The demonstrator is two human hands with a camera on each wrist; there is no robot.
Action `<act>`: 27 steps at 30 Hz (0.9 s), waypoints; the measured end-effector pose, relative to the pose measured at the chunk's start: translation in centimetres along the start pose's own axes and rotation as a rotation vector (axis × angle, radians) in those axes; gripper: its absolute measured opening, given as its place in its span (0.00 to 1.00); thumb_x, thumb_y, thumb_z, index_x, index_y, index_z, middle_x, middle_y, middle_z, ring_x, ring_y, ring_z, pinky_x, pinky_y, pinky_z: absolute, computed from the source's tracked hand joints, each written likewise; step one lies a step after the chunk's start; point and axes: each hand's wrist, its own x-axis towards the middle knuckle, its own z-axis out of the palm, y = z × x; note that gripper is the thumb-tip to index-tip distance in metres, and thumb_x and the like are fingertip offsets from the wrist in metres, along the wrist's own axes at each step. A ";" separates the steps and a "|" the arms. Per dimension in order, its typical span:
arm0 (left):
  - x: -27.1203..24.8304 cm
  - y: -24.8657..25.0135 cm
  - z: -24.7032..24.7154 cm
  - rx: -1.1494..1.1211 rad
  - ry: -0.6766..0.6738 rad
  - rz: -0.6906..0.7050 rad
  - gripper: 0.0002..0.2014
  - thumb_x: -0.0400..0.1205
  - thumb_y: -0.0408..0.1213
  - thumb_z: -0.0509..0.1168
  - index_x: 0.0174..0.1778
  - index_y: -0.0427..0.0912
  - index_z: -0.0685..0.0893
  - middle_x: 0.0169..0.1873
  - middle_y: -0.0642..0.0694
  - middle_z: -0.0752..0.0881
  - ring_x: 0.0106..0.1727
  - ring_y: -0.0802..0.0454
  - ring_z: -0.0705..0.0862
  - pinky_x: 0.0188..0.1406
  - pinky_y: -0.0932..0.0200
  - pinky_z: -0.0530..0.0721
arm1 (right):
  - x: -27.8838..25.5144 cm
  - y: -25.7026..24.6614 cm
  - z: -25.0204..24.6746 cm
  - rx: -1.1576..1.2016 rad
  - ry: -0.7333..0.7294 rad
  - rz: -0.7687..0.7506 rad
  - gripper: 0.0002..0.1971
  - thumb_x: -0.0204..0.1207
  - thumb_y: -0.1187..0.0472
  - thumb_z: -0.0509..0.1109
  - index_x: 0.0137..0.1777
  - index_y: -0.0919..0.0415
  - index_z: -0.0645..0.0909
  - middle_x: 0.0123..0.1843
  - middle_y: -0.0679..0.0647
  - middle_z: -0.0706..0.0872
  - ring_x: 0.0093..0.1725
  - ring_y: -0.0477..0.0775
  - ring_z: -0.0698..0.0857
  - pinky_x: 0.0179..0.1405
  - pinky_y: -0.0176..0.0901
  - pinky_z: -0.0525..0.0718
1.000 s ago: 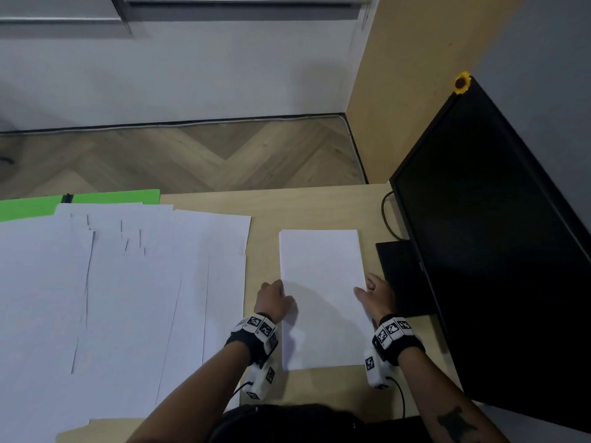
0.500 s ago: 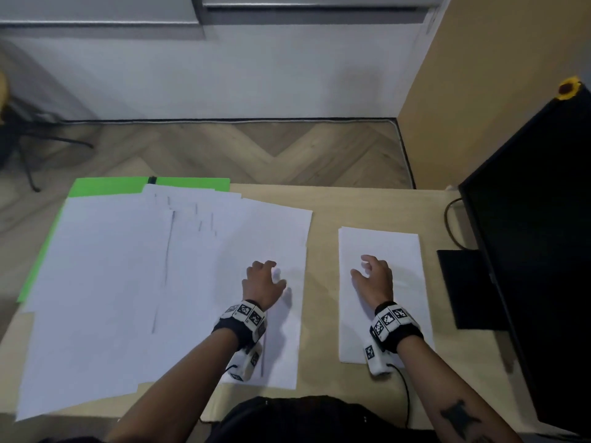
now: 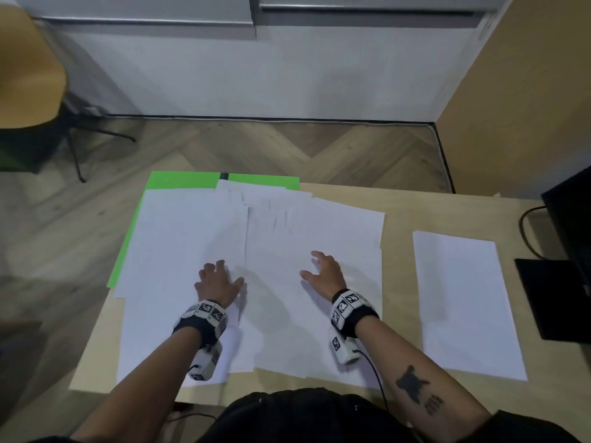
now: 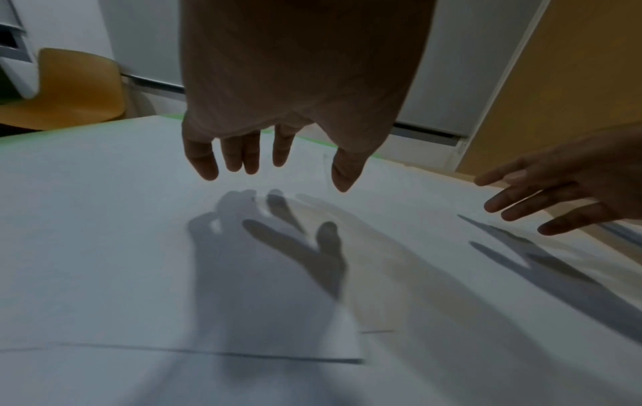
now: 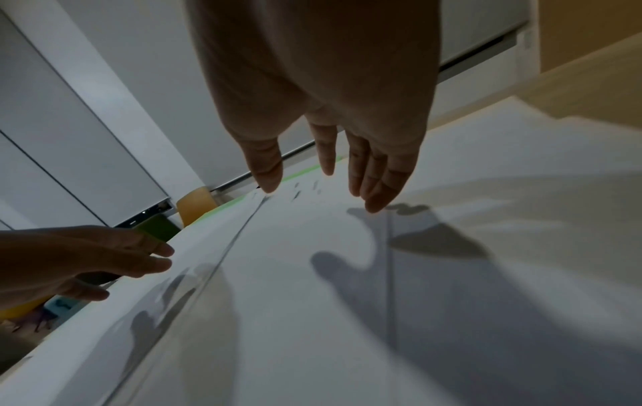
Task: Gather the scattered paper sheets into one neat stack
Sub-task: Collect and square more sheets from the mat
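Several white paper sheets (image 3: 281, 238) lie overlapped and fanned out across the left and middle of the wooden desk (image 3: 399, 215). A separate neat white stack (image 3: 463, 302) lies alone to the right. My left hand (image 3: 217, 279) hovers over the spread sheets (image 4: 139, 247) with fingers (image 4: 239, 153) straight and spread, holding nothing. My right hand (image 3: 323, 273) hovers a little to the right over the same spread (image 5: 451, 274), fingers (image 5: 378, 175) straight, empty too. Both hands cast shadows on the paper below them.
A green folder (image 3: 179, 182) shows under the sheets at the desk's far left. A black monitor (image 3: 572, 219) with its base (image 3: 553, 295) and a cable (image 3: 527, 231) stands at the right edge. A yellow chair (image 3: 28, 78) stands on the floor at far left.
Both hands have left the neat stack on the right and moved left over the spread sheets. The head view has swung left, so the monitor now sits at the edge.
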 end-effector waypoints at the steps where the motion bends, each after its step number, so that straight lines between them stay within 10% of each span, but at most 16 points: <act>1: 0.6 -1.2 -0.6 -0.002 0.009 -0.013 0.34 0.81 0.54 0.66 0.79 0.42 0.65 0.75 0.37 0.67 0.76 0.38 0.65 0.71 0.40 0.69 | 0.1 -1.1 1.3 -0.007 -0.018 -0.005 0.33 0.77 0.50 0.72 0.81 0.53 0.67 0.78 0.57 0.71 0.80 0.57 0.67 0.76 0.46 0.66; 10: 4.2 -9.7 -2.9 -0.077 0.083 -0.238 0.37 0.79 0.58 0.66 0.76 0.36 0.66 0.72 0.33 0.68 0.74 0.35 0.65 0.69 0.35 0.68 | 1.4 -7.9 10.4 -0.094 -0.228 -0.055 0.40 0.76 0.40 0.72 0.84 0.53 0.62 0.82 0.56 0.65 0.82 0.57 0.63 0.80 0.53 0.65; 16: 5.6 -12.7 -3.3 -0.227 -0.003 -0.370 0.57 0.75 0.63 0.70 0.86 0.38 0.43 0.84 0.31 0.48 0.85 0.33 0.45 0.78 0.29 0.56 | 1.9 -9.5 13.5 -0.113 -0.311 -0.074 0.44 0.73 0.36 0.71 0.86 0.51 0.60 0.86 0.55 0.61 0.86 0.56 0.57 0.83 0.59 0.61; 21: 5.5 -12.4 -3.1 -0.080 0.039 -0.326 0.48 0.72 0.62 0.73 0.78 0.35 0.61 0.73 0.32 0.64 0.76 0.33 0.62 0.70 0.35 0.68 | 2.1 -9.3 14.4 -0.104 -0.291 -0.069 0.41 0.75 0.39 0.72 0.85 0.51 0.62 0.86 0.56 0.59 0.86 0.55 0.54 0.83 0.57 0.60; 27: 5.4 -11.7 -3.4 -0.144 0.082 -0.299 0.45 0.70 0.55 0.78 0.73 0.35 0.64 0.67 0.31 0.68 0.70 0.33 0.67 0.64 0.36 0.72 | 2.5 -9.7 14.5 0.105 -0.177 -0.018 0.36 0.73 0.49 0.77 0.80 0.54 0.69 0.76 0.56 0.73 0.75 0.56 0.75 0.74 0.52 0.75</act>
